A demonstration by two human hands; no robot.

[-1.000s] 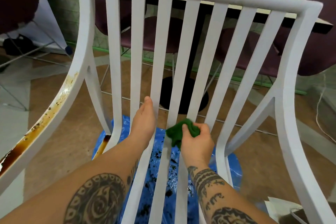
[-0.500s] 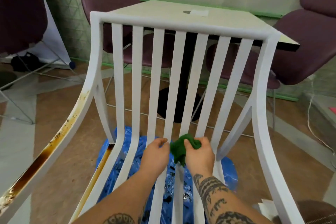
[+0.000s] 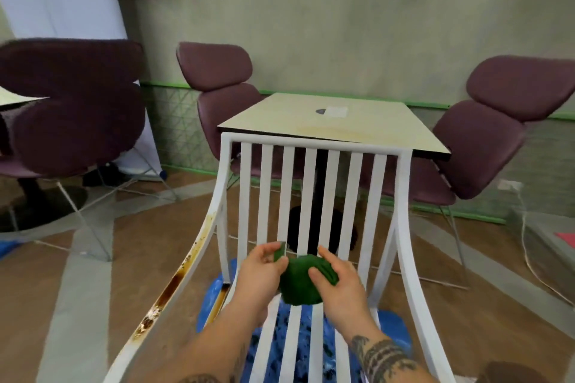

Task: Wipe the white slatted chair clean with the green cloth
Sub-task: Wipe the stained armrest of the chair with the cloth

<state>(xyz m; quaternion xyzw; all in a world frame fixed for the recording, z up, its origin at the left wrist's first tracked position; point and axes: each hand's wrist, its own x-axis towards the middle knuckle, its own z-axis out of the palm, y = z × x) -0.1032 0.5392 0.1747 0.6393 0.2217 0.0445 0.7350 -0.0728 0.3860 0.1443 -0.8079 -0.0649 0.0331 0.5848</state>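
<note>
Both hands grasp a bunched green cloth [image 3: 301, 283] above the middle slats of a white slatted chair [image 3: 314, 146]. The left hand [image 3: 259, 274] pinches one corner; the right hand [image 3: 339, 281] curls over the bundle. The cloth hides the slats beneath, and the chair's front runs off the bottom edge.

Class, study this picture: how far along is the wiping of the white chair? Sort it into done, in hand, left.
Done: the back slats of the white slatted chair look clean. In hand: both the left hand and right hand hold the green cloth above the seat, seemingly refolding it, not wiping. Left: brown stains along the left armrest.
</note>
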